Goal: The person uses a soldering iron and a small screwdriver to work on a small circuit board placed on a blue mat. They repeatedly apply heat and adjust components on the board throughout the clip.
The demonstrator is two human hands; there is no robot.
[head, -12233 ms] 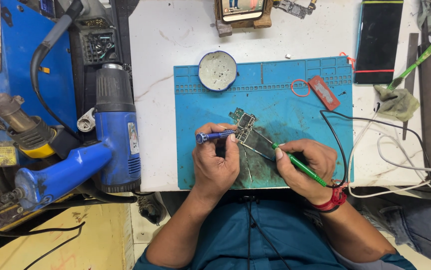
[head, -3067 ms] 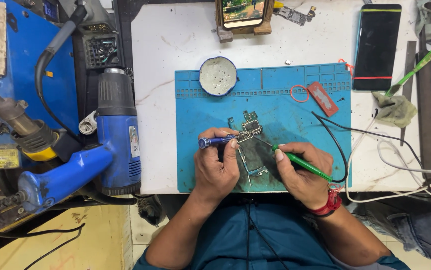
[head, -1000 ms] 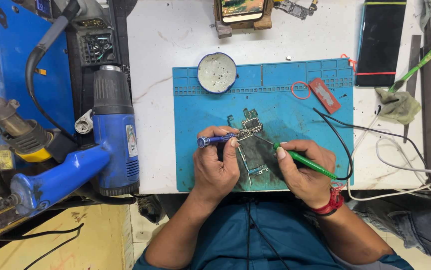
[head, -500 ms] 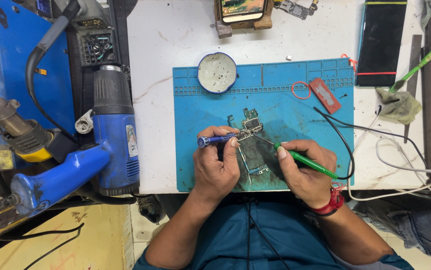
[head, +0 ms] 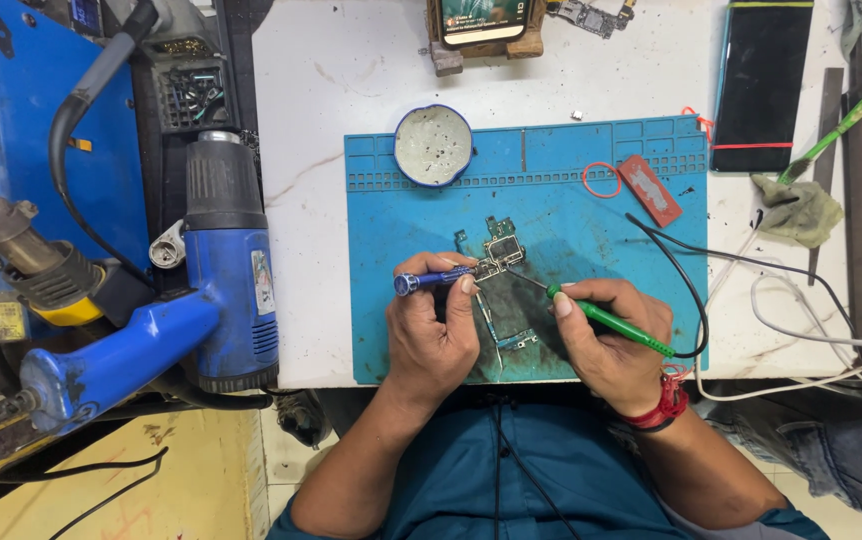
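A small circuit board [head: 500, 250] lies on the blue work mat [head: 551, 170]. My left hand [head: 433, 330] grips a blue-handled tool [head: 429, 281] whose tip rests at the board's left edge. My right hand [head: 611, 335] holds a green soldering iron [head: 606, 318] like a pen, its thin tip touching the board from the right. A black cable [head: 686, 275] loops from the iron's back end across the mat. A second small board piece [head: 518, 341] lies between my two hands.
A round tin [head: 433, 145] sits at the mat's top left. A red tag with ring [head: 646, 188] lies at top right. A blue heat gun [head: 226, 270] lies left of the mat. A dark phone [head: 763, 85], a cloth [head: 799, 208] and white cables [head: 801, 320] are at right.
Both hands stay over the board with barely any movement; the iron tip and blue tool remain at the same spot.
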